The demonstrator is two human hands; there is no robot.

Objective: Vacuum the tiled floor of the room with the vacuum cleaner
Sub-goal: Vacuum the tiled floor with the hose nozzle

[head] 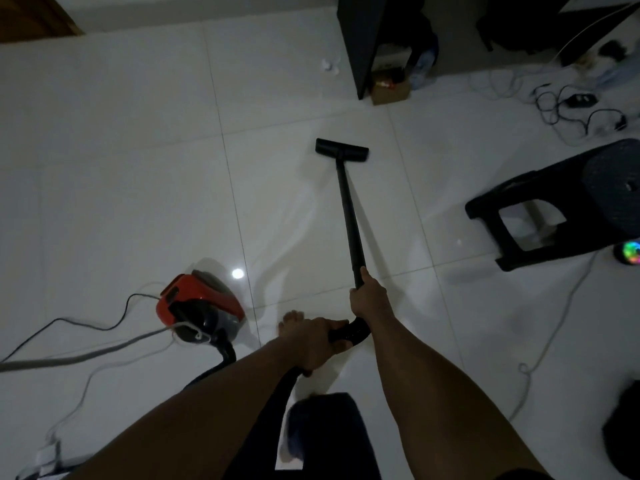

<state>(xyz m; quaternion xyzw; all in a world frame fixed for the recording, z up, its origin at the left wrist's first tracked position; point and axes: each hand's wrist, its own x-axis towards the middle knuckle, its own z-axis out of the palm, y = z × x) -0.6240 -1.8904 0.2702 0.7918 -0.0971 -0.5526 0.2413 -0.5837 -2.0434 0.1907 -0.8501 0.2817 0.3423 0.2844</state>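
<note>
Head view, looking down. Right hand (pixel 367 297) curled round near end of black wand (pixel 348 209). Left hand (pixel 317 341) grips curved handle (pixel 349 332) just behind it, where hose (pixel 227 355) leads off. Floor head (pixel 342 150) flat on white tiled floor (pixel 121 185), ahead of person, close to tile joint. Red canister (pixel 199 308) stands left of hands, near bare foot (pixel 291 322) (power cord (pixel 104 329) trails leftward). Black stool (pixel 554 202) at right, well apart from wand. Tangled cables (pixel 561 109) lie beyond stool.
</note>
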